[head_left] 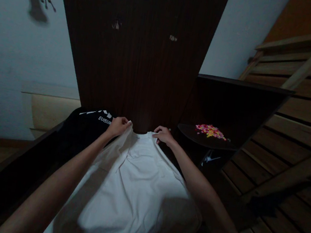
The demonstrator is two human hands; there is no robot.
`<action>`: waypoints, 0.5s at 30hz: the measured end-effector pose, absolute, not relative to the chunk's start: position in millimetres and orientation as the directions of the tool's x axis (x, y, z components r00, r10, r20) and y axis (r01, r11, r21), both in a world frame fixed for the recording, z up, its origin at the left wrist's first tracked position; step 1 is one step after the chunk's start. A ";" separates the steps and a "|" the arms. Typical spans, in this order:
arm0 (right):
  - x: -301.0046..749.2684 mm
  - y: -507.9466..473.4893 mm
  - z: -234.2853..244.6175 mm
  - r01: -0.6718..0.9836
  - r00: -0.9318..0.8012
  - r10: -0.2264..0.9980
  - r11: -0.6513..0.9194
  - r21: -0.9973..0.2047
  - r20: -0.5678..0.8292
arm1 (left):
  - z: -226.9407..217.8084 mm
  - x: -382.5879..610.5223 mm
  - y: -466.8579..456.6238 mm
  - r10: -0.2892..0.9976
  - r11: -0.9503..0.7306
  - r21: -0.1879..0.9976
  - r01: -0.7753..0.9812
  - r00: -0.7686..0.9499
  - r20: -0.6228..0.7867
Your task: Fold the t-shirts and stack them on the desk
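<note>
– White shirt [133, 194] first: where does it lie?

– Flat and front side up on a dark table [9, 184], spread from the near edge of the view up to the foot of a tall dark wooden panel [136, 44]. Its neck opening [141, 134] points away from the person. A slatted wooden frame [301, 125] fills the right side.

– What else is close to it?

– A black garment [84, 129] with white lettering lies at the far left, touching the shirt's shoulder. To the right a small round shelf [190, 133] carries a heap of coloured bits [209, 131], apart from the cloth.

– And the hands?

– The left hand [117, 125] is at the left shoulder beside the neck, fingers [126, 121] curled in and pinching a fold of the white cloth. The right hand [163, 135] sits at the right shoulder, fingers bent over the edge. It touches the cloth, but I cannot tell if it truly grips it.

– Which step does that look like?

– Squaring the top: I judge that the shoulders are being set level either side of the neck. The lower cloth looks fairly smooth.

– What would a further move call for?

– An even pull from both hands, so that the neck stays centred and the black garment is not dragged along.
</note>
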State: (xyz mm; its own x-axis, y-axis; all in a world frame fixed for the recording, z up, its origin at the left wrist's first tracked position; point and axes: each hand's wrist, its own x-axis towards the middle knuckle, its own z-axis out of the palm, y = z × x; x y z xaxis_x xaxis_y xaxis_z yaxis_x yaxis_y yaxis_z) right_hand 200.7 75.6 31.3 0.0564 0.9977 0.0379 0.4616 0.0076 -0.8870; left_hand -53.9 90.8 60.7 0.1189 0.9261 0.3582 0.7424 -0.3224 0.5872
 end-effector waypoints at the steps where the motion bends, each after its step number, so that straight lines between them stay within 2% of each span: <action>1: 192.9 73.8 31.2 0.410 0.019 0.999 0.021 -0.912 0.032 | 56.9 -43.0 84.9 0.911 -0.370 0.583 0.723 0.159 0.381; 4: 175.2 68.8 28.1 0.269 -0.067 0.997 0.041 -0.962 0.024 | 42.6 -14.6 67.4 0.872 -0.470 0.582 0.663 0.250 0.420; 7: 167.4 63.5 25.7 0.176 -0.097 0.995 0.033 -0.984 0.015 | 28.0 3.7 54.2 0.860 -0.501 0.582 0.640 0.289 0.421; 15: 174.1 54.1 27.6 0.101 -0.127 0.992 -0.001 -0.995 -0.014 | 5.1 18.7 44.3 0.869 -0.485 0.636 0.600 0.250 0.427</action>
